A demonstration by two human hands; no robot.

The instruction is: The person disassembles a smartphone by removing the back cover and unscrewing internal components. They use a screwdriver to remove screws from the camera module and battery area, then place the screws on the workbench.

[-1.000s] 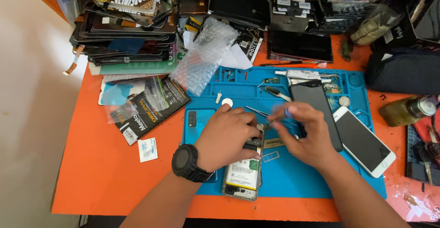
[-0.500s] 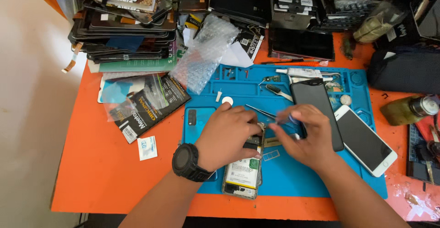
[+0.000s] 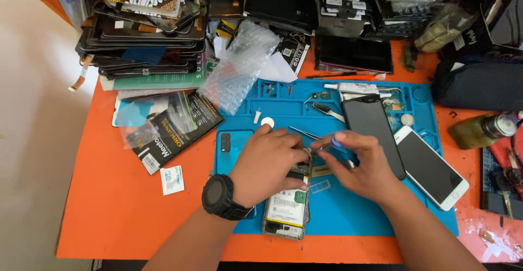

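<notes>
Left hand [image 3: 269, 165] w/ black wristwatch [image 3: 220, 197] presses down on opened phone [image 3: 286, 208], fingers curled over its top. Right hand [image 3: 362, 165] pinches a blue-capped screwdriver [image 3: 338, 139] upright, on blue repair mat [image 3: 348, 216]

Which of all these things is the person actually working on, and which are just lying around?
In use:
opened phone
left hand holding it
right hand with a small tool
blue mat

Lying about:
black phone
white phone
bubble wrap
stack of screens
brown bottle
</notes>
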